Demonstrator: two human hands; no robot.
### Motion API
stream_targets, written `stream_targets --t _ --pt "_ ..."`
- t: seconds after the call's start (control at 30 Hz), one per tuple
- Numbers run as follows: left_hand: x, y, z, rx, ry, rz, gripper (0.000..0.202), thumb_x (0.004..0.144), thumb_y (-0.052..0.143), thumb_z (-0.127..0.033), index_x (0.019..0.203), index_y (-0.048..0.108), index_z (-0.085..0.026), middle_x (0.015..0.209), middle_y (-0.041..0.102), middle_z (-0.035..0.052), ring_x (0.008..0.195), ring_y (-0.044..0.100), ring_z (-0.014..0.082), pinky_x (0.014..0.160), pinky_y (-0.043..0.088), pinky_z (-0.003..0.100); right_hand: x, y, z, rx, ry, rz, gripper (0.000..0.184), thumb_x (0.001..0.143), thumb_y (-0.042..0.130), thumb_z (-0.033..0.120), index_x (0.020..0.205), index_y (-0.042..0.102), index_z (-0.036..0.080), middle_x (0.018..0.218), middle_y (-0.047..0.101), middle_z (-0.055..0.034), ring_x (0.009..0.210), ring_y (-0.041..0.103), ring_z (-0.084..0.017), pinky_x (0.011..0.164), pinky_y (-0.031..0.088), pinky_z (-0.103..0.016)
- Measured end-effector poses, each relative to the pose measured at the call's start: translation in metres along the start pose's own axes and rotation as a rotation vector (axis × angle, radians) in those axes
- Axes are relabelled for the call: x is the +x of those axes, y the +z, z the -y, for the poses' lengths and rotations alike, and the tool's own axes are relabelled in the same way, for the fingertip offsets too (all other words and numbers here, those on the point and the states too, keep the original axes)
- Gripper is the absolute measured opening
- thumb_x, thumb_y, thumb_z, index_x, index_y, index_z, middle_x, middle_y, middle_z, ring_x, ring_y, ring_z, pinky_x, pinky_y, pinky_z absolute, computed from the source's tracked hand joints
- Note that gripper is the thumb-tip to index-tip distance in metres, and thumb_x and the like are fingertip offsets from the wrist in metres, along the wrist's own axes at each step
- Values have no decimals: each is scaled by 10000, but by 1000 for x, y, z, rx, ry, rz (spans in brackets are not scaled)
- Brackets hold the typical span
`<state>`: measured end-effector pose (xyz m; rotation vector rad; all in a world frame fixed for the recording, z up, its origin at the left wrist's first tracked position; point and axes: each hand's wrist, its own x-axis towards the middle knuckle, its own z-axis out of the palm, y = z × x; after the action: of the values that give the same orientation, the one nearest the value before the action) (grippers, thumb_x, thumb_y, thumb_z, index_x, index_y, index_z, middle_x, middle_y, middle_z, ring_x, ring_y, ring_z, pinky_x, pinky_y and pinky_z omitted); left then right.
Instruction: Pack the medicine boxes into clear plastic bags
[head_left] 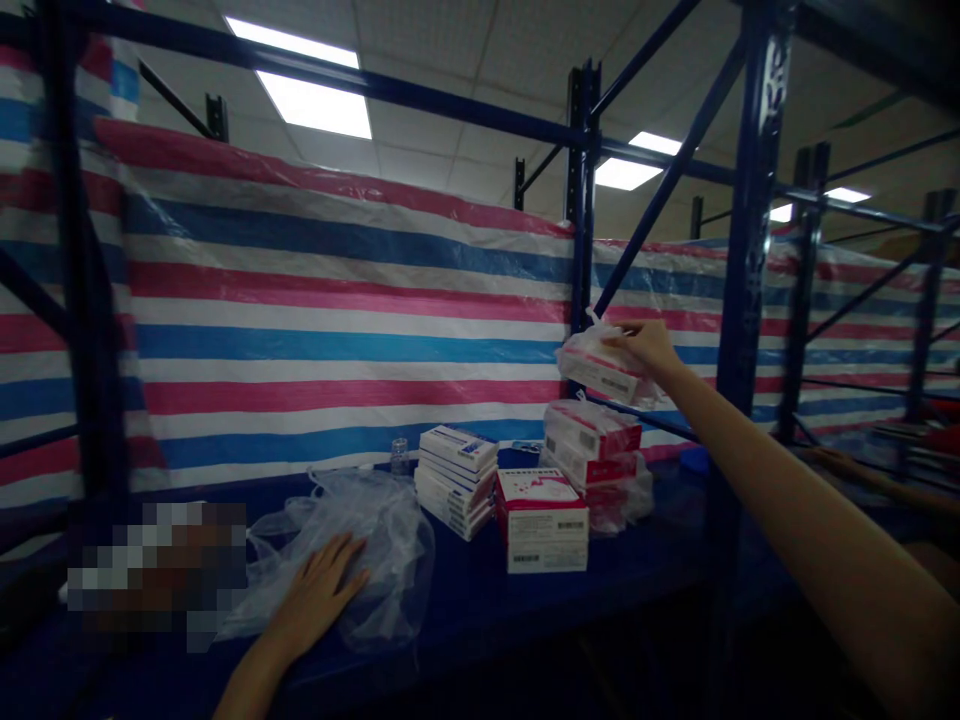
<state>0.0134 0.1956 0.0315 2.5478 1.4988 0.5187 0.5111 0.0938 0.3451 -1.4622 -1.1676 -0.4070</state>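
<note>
My right hand is closed on a small box in a clear plastic bag, held in the air. Below it stands a stack of bagged red and white boxes. My left hand lies flat with fingers stretched on a heap of clear plastic bags. Between the hands, a red and white box sits in front, with a stack of white and blue boxes just left of it.
A blue shelf bears these things, with blue rack posts at right. Striped plastic sheeting hangs behind. A small clear container stands beside the white boxes. Another person's arm shows at far right. A blurred patch covers something at left.
</note>
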Motion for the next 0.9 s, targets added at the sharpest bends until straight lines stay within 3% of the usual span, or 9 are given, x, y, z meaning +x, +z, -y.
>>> stream_targets --t 0.17,0.3,0.5,0.67,0.9 --pt "-1 -1 0 -33 10 -21 600 804 321 -576 1280 432 -227 1396 354 70 1301 278 241 1077 161 464 -21 31 -30 -120 64 64 393 555 686 290 904 686 111 738 674 -59 639 589 -184 587 420 -271" --pt "-1 -2 0 -59 18 -28 580 807 336 -555 1275 436 -229 1386 370 77 1290 299 244 1070 174 470 -36 50 -41 -211 65 12 399 595 644 326 940 681 127 741 673 -75 652 586 -203 606 419 -295" --pt "-1 0 1 -74 39 -52 573 807 339 -562 1269 441 -238 1383 378 74 1283 313 240 1069 170 464 -33 46 -41 -198 98 -58 359 595 646 311 894 678 114 810 670 -109 764 589 -243 744 412 -352" --pt "-3 -4 -3 -64 22 -29 574 811 342 -549 1285 418 -235 1394 360 69 1294 294 233 1069 172 452 -30 41 -43 -140 154 -34 354 602 658 358 874 670 132 821 665 -104 751 588 -241 697 418 -355" --pt "-4 -4 -3 -94 27 -44 547 812 351 -548 1275 428 -267 1386 374 62 1284 312 233 1063 182 451 -31 47 -44 -207 -17 38 270 621 664 349 786 646 136 769 641 -116 722 574 -233 680 394 -372"
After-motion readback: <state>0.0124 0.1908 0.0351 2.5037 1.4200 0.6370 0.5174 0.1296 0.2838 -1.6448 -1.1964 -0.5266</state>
